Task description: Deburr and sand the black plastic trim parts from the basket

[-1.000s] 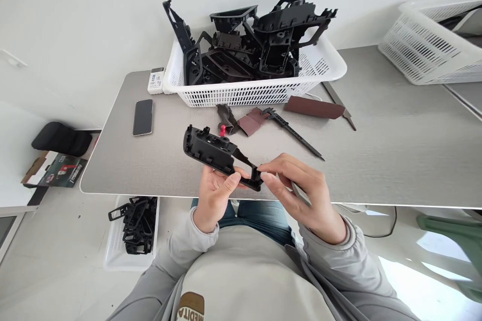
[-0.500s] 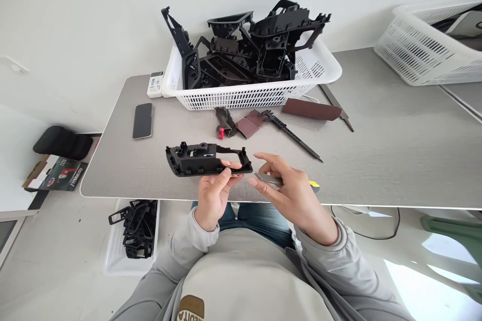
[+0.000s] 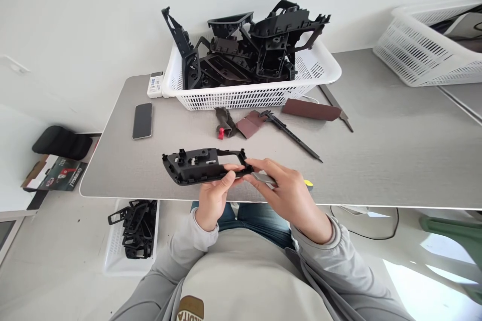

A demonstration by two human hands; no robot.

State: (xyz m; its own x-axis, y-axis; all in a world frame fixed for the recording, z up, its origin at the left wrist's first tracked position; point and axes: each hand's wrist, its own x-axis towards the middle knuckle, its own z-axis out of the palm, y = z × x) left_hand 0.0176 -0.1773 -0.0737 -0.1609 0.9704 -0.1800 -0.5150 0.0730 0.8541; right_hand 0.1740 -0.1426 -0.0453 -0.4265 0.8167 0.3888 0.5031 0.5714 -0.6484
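"Where is the black plastic trim frame [image 3: 192, 166] held?"
"Above the near side of the table [image 3: 376, 160], clamped in the left hand [image 3: 214, 198]."
"And the right hand [image 3: 289, 189]?"
"A flat-bladed tool [image 3: 264, 178] is gripped in it, and the frame's right end is touched by its fingertips [image 3: 254, 162]."
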